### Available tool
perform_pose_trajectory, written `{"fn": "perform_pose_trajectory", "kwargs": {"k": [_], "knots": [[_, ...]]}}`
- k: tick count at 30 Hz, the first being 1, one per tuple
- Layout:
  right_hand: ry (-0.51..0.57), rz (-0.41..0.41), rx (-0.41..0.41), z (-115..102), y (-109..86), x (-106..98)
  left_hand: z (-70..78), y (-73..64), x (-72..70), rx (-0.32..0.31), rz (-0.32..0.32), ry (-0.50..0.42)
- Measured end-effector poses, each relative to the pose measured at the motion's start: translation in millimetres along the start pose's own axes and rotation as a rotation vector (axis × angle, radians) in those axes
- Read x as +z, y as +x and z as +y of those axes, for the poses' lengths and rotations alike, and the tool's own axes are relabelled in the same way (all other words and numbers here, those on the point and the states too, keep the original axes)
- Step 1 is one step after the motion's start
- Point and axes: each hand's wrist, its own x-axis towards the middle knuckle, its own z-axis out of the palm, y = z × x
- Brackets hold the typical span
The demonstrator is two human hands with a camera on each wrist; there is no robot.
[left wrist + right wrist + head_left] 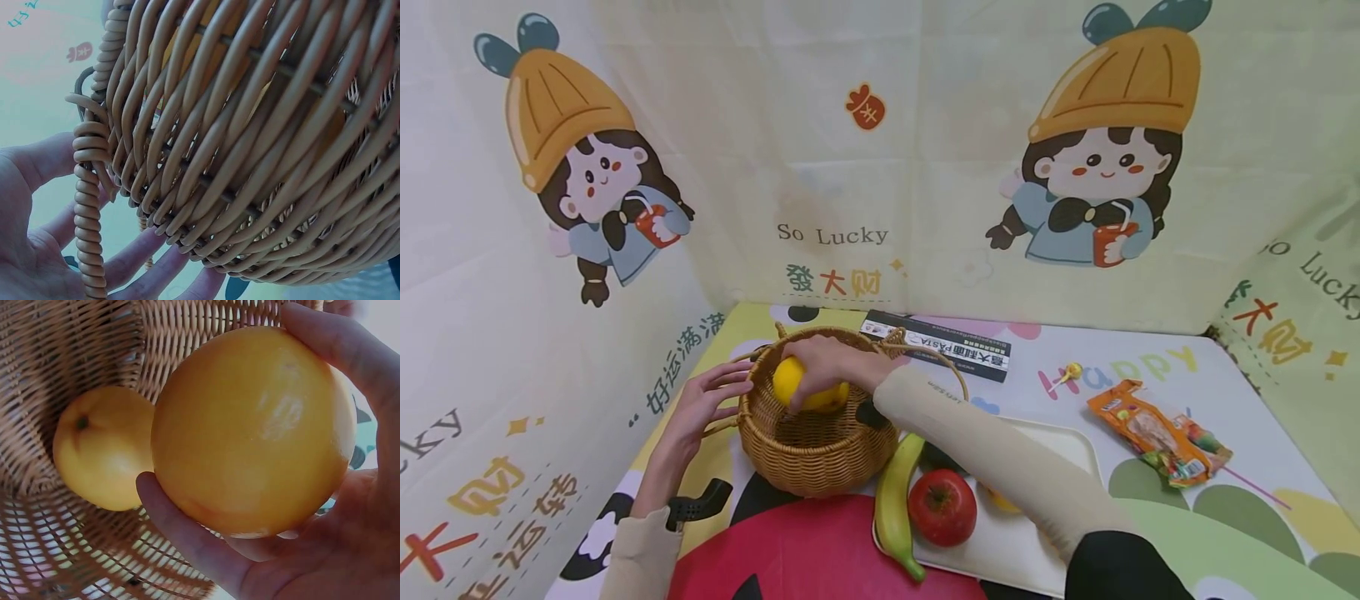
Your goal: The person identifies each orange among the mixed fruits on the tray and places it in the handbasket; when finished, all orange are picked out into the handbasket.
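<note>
With my right hand I grip a yellow fruit between thumb and fingers in the basket's mouth, near another fruit inside. My left hand has its fingers spread at the basket's side. An apple sits on the tray beside a banana.
</note>
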Motion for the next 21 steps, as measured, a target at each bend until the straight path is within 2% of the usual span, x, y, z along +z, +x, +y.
{"fn": "perform_pose_trajectory", "kwargs": {"k": [7, 12, 15, 21], "knots": [[0.141, -0.005, 0.066, 9, 2.4, 3, -0.6, 0.6, 0.4, -0.003, 0.004, 0.003], [0.255, -0.069, 0.082, 5, 4.0, 5, -0.6, 1.4, -1.6, 0.002, 0.006, 0.005], [0.261, -0.093, 0.079, -1, 7.3, 6, -1.0, 1.5, -2.1, 0.003, 0.007, 0.007], [0.22, -0.091, 0.112, -8, 15.8, 11, -1.6, 1.2, -0.3, 0.006, 0.003, 0.004]]}}
